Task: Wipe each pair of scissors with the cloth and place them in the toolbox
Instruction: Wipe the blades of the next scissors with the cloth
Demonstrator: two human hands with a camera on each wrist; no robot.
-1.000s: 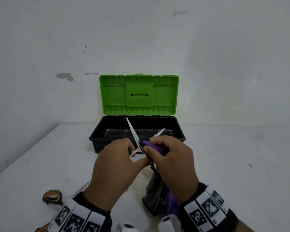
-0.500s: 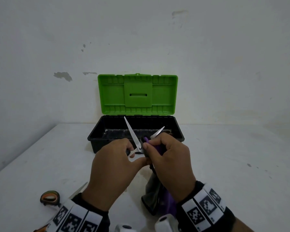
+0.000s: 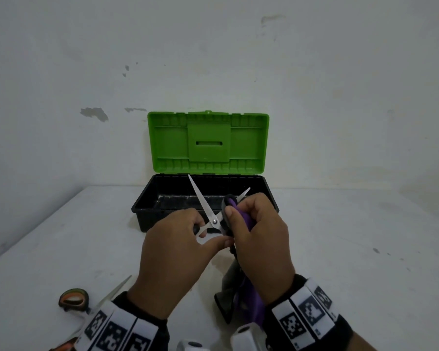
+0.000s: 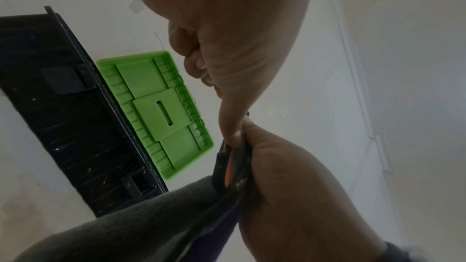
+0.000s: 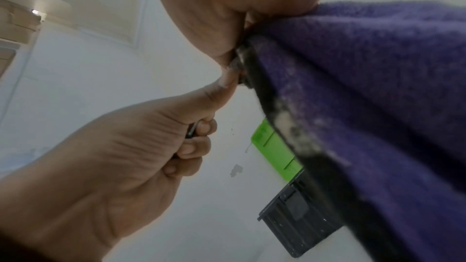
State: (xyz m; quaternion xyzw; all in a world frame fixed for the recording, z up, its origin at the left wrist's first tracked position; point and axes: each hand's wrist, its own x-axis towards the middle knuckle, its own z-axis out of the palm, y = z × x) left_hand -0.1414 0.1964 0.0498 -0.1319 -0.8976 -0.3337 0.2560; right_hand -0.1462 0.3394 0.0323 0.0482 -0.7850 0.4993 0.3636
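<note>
My left hand [image 3: 178, 249] grips the handles of a pair of scissors [image 3: 203, 203] whose blades stand spread apart in front of the toolbox. My right hand [image 3: 254, 234] holds a purple and dark grey cloth [image 3: 241, 295] wrapped round the right blade, whose tip [image 3: 245, 193] sticks out above the fingers. The cloth hangs down to the table. The toolbox [image 3: 147, 201] is black, with its green lid [image 3: 208, 143] standing open against the wall. In the left wrist view the left hand [image 4: 227, 57] meets the right hand [image 4: 297, 196] at the cloth [image 4: 126, 226]. The right wrist view shows the cloth [image 5: 378, 97] close up.
A second pair of scissors [image 3: 91, 305] with orange and dark handles lies on the white table [image 3: 352, 249] at the near left. White walls close the table at the back and left.
The cloth in my right hand has slid a little up along the right blade. The scissors and left hand have stayed nearly in place.
</note>
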